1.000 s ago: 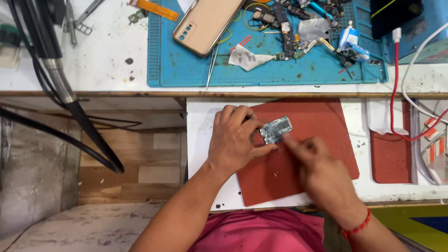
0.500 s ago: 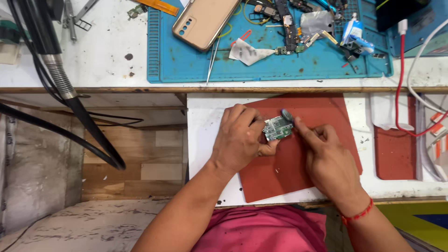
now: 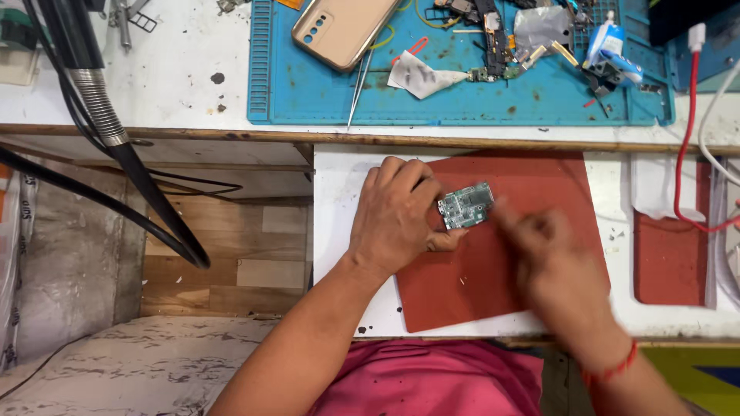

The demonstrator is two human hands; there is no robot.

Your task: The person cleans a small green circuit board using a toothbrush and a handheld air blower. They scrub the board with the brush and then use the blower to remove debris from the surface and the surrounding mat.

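While left hand (image 3: 397, 219) pinches the small green circuit board (image 3: 465, 206) over the red mat (image 3: 532, 254), right hand (image 3: 551, 254) is blurred beside it, grip can't tell; board work underway, not finished.

A small green circuit board (image 3: 465, 206), studded with silvery metal shields, sits slightly tilted, pinched at its left edge in the left hand's grip (image 3: 401, 216), just above a red mat (image 3: 532, 185).

Messy counter (image 3: 169, 85) behind the work spot

A tan phone (image 3: 344, 27) lay face down on the blue mat (image 3: 462, 96), tweezers (image 3: 356, 88) just beside it, and a red cable (image 3: 681, 131) ran down the right.
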